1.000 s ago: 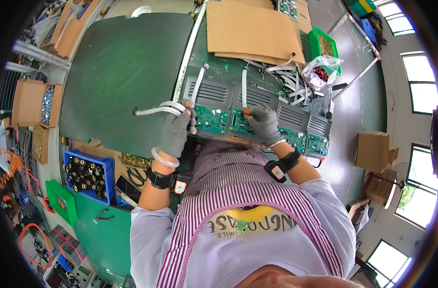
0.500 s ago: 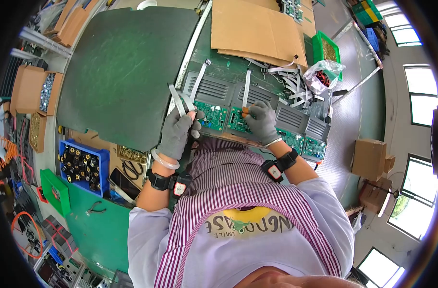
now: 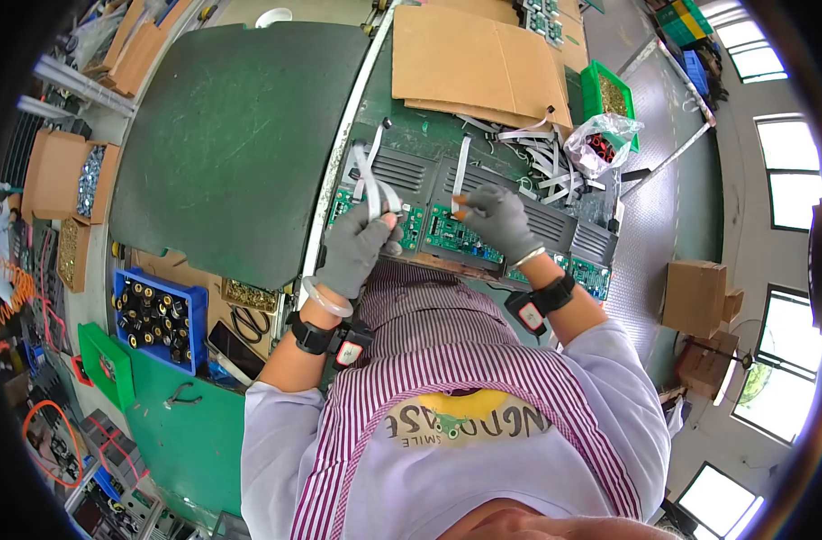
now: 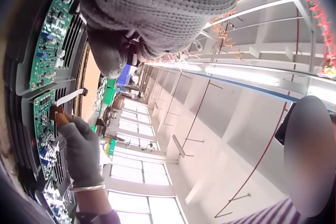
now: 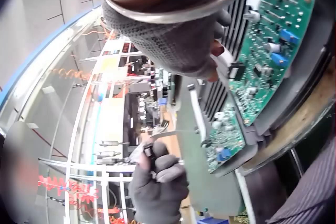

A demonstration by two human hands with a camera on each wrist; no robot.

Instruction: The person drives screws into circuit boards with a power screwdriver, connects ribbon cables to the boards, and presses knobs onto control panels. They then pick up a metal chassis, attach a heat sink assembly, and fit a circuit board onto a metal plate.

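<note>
My gloved left hand (image 3: pixel 352 254) grips a looped grey flat ribbon cable (image 3: pixel 369 186) above the leftmost panel. A black connector (image 5: pixel 149 153) shows at its fingers in the right wrist view. My gloved right hand (image 3: pixel 503 222), its fingertips bare, pinches another ribbon cable (image 3: pixel 462 162) low down over the second green circuit board (image 3: pixel 460 241). That cable's black plug (image 5: pixel 237 71) sits right at the board beside the fingertips. On the first board (image 5: pixel 226 140), a third ribbon cable (image 5: pixel 197 109) stands up from its edge.
Slotted dark panels with boards line the bench's near edge. Behind lie loose ribbon cables (image 3: pixel 551 162), a cardboard sheet (image 3: pixel 478 67), a bag of red parts (image 3: pixel 600 148) and a green bin (image 3: pixel 594 85). A dark green mat (image 3: pixel 240 144) and blue crate (image 3: pixel 199 315) are to the left.
My left hand has moved right, and its ribbon cable has swung from pointing left to standing up over the first panel. My right hand stays at the second board.
</note>
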